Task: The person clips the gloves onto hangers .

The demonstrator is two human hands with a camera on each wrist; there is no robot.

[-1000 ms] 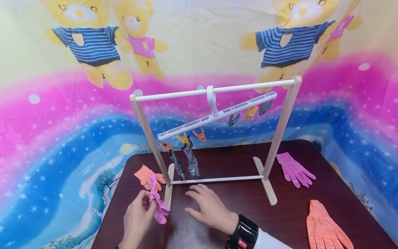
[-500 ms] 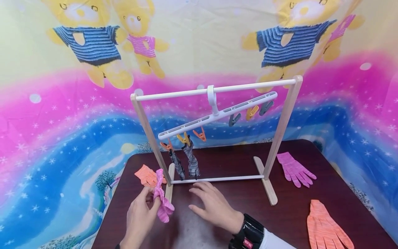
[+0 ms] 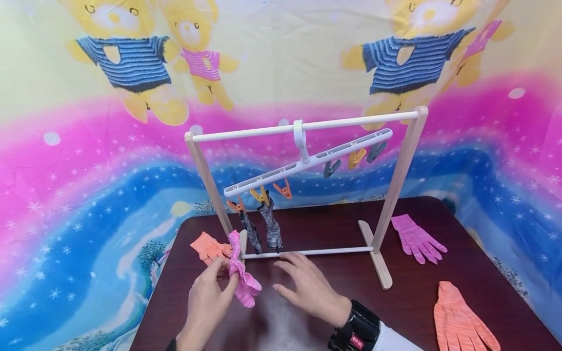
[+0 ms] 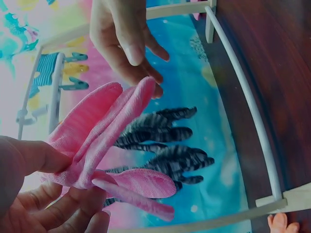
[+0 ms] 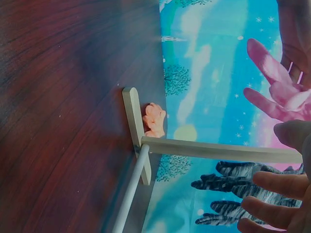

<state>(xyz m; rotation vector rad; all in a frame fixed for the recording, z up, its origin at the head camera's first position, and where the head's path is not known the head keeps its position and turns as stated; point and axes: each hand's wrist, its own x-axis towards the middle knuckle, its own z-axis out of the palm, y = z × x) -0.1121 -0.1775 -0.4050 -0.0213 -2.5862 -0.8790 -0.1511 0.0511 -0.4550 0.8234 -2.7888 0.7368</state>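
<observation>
A bunched pink glove (image 3: pixel 240 273) is pinched between the thumb and fingers of my left hand (image 3: pixel 210 297), in front of the rack's left post. In the left wrist view the fingers of this pink glove (image 4: pixel 112 121) spread away from the thumb. My right hand (image 3: pixel 309 290) is held to the right of it, fingers loosely bent and holding nothing. In the right wrist view the right hand's fingers (image 5: pixel 279 187) stand apart from the pink glove (image 5: pixel 286 92). Two grey-black gloves (image 3: pixel 272 226) hang from an orange and a yellow clothespin (image 3: pixel 261 196) at the hanger's left end.
A wooden rack (image 3: pixel 401 180) carries a tilted white hanger (image 3: pixel 303 165) with several clothespins. An orange glove (image 3: pixel 208 247) lies by the rack's left foot. At right on the dark table (image 3: pixel 325 312) lie another pink glove (image 3: pixel 417 239) and an orange glove (image 3: pixel 461 317).
My left hand has moved right and slightly up with the pink glove, closer to my right hand. The right hand has shifted a little right and up.
</observation>
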